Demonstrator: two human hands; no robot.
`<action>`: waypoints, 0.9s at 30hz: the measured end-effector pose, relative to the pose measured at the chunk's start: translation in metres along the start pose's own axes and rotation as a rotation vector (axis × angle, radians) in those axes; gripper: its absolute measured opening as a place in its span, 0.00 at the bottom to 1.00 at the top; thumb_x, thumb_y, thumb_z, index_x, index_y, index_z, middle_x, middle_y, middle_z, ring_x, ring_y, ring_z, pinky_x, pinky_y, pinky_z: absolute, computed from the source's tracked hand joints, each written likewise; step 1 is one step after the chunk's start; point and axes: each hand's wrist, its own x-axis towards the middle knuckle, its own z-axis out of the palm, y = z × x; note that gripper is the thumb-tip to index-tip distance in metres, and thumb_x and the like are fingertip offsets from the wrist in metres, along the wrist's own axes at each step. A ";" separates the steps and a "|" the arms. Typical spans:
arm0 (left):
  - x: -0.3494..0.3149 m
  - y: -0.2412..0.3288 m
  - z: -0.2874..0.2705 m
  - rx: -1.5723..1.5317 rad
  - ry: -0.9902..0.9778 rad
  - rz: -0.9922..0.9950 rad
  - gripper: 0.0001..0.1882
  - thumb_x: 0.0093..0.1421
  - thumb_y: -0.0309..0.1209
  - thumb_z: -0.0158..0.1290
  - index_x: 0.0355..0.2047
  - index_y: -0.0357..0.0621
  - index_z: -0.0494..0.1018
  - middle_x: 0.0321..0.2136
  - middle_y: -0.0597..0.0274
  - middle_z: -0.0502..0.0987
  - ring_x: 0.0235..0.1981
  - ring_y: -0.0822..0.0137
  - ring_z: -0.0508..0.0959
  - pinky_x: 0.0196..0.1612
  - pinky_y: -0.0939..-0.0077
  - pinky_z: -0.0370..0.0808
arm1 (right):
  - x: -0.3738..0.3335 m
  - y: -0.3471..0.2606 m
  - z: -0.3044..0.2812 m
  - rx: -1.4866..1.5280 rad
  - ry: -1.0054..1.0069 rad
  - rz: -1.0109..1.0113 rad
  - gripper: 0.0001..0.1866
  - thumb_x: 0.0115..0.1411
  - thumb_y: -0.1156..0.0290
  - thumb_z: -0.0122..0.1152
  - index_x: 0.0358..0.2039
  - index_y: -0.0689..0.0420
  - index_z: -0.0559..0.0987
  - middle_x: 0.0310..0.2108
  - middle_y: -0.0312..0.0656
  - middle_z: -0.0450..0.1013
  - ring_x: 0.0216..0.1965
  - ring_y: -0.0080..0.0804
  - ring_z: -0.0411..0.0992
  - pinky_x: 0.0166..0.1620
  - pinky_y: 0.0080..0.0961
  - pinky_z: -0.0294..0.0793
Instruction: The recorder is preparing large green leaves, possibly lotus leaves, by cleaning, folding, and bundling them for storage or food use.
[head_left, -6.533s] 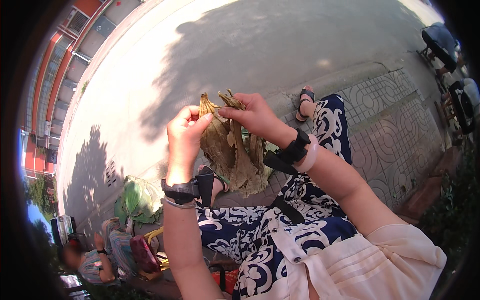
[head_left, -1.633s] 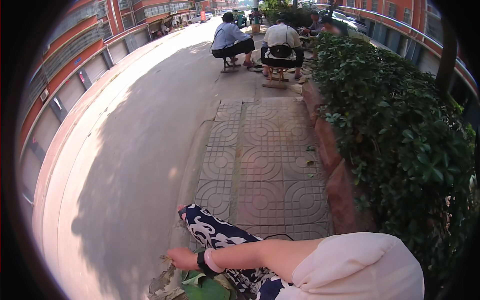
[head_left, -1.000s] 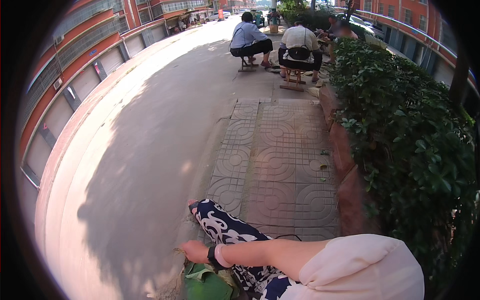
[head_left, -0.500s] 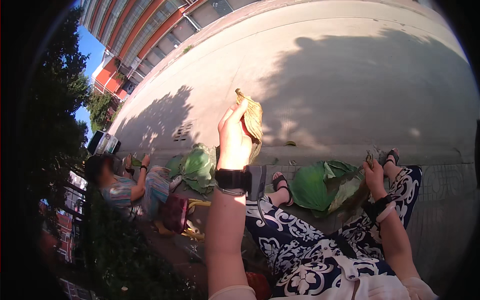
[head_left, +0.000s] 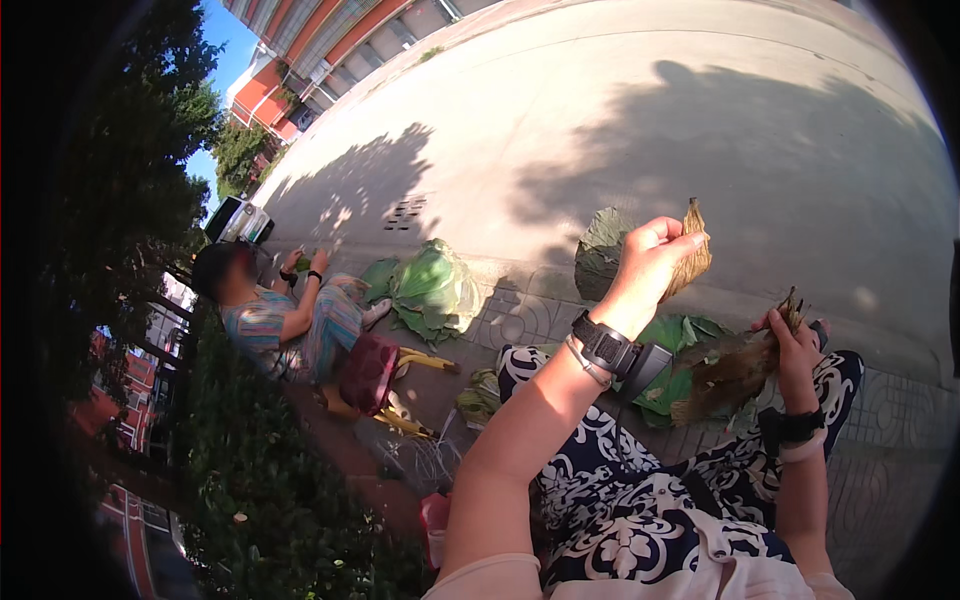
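My left hand (head_left: 650, 265), raised at the middle right, is closed on a folded, yellow-brown dried leaf (head_left: 693, 255), which looks like a lotus leaf. Behind that wrist shows a dull green rounded leaf (head_left: 602, 258); I cannot tell whether it belongs to the held one. Lower and farther right, my right hand (head_left: 795, 355) grips the gathered stem ends of several brown dried leaves (head_left: 735, 375), which hang to the left over my lap. Large green leaves (head_left: 665, 395) lie under them on the paving, partly hidden by my left forearm and the brown leaves.
At the left another person (head_left: 270, 310) in striped clothes sits with both hands raised around something green. Big green leaves (head_left: 435, 290) lie before that person. A dark red bag (head_left: 370, 372) on a yellow-legged stool, white strings (head_left: 420, 455) and a leaf bundle (head_left: 480, 398) are nearer me.
My left hand has moved right and slightly down with its leaf, toward my right hand. The brown leaves in my right hand now show more broadly. The whole view has shifted.
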 end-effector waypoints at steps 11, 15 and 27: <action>-0.014 -0.060 0.012 0.065 -0.034 -0.101 0.06 0.57 0.27 0.59 0.32 0.38 0.74 0.26 0.71 0.75 0.28 0.83 0.71 0.32 0.84 0.69 | -0.015 -0.025 0.026 -0.006 -0.053 0.024 0.11 0.59 0.62 0.61 0.36 0.57 0.76 0.24 0.26 0.65 0.25 0.14 0.60 0.30 0.15 0.57; -0.015 -0.068 0.015 0.157 -0.043 -0.062 0.07 0.57 0.27 0.59 0.33 0.37 0.76 0.26 0.70 0.76 0.29 0.81 0.72 0.33 0.83 0.70 | -0.019 -0.033 0.035 -0.033 -0.187 0.027 0.15 0.58 0.64 0.63 0.39 0.61 0.76 0.28 0.26 0.68 0.29 0.14 0.63 0.34 0.15 0.61; -0.021 -0.068 0.020 0.330 -0.125 0.033 0.07 0.56 0.26 0.58 0.32 0.35 0.76 0.25 0.68 0.78 0.27 0.80 0.74 0.31 0.83 0.73 | -0.022 -0.040 0.049 0.027 -0.261 0.010 0.13 0.59 0.68 0.61 0.42 0.61 0.77 0.33 0.29 0.73 0.34 0.14 0.67 0.38 0.15 0.65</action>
